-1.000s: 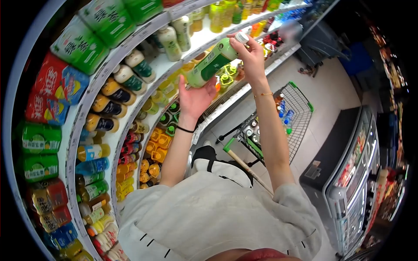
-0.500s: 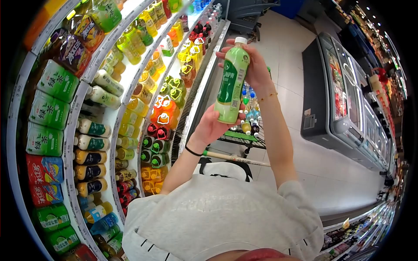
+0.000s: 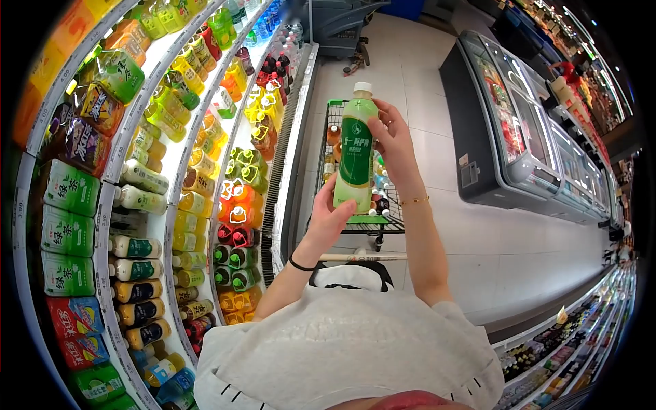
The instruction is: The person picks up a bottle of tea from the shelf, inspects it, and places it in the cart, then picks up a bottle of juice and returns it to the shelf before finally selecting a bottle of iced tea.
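A pale green plastic bottle (image 3: 356, 154) with a white cap and a dark green label is held upright between both hands. Its front label faces me. My left hand (image 3: 329, 217) grips the bottom of the bottle, thumb across the front. Around the upper right side, my right hand (image 3: 392, 140) is closed, its thumb near the shoulder of the bottle. Behind and below the bottle stands a shopping cart (image 3: 333, 106) with several bottles inside, partly hidden by my hands.
Drink shelves (image 3: 171, 225) full of bottles and packs curve along my left. Chest freezers (image 3: 506, 123) stand across the aisle to the right. A grey wheeled machine (image 3: 338, 31) is ahead on the tiled floor (image 3: 437, 239). More shelves (image 3: 567, 342) run at lower right.
The bottle has been turned so its front label shows instead of the barcode side, and it sits lower and more upright. My right hand has shifted its grip. More of the cart shows.
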### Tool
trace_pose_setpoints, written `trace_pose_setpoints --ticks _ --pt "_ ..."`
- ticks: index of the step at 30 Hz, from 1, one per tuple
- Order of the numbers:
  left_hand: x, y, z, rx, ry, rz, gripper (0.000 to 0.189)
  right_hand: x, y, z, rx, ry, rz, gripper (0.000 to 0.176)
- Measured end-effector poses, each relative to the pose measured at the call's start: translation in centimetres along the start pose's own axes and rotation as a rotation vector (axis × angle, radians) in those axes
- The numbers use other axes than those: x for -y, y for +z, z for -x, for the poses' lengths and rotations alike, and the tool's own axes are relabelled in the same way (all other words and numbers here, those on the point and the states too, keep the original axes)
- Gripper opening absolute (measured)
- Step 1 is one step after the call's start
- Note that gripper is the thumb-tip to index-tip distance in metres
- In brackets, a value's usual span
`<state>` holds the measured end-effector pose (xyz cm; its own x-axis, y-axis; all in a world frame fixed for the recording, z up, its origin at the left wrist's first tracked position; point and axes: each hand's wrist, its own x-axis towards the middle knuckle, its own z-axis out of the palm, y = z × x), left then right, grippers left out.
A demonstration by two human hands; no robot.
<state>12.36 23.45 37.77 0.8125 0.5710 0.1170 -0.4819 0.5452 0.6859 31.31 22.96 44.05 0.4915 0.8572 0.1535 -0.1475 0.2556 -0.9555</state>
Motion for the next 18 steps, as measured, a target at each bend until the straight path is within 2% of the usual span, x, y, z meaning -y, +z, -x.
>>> trace_pose_setpoints --ticks 1,6,8,12,18 --pt "0.0 0.0 0.1 -0.003 0.004 -0.014 0.075 0.1 0.0 0.3 -0.008 -0.014 0.002 0.061" --pt "0.4 0.3 0.1 -0.094 0.063 -0.123 0.070 1.1 0.3 1.2 -0.036 0.026 0.090 0.066" --pt "0.5 0.2 -0.1 -0.128 0.068 -0.219 0.076 1.4 0.5 1.3 -0.031 0.089 0.045 0.069" --pt "-0.6 1.3 -0.5 -0.139 0.051 -0.300 0.083 1.3 0.2 1.0 0.007 0.063 0.093 0.071" --pt "-0.8 1.0 -0.9 -0.099 0.108 -0.348 0.083 0.5 -1.2 0.7 0.038 0.117 -0.199 0.064"
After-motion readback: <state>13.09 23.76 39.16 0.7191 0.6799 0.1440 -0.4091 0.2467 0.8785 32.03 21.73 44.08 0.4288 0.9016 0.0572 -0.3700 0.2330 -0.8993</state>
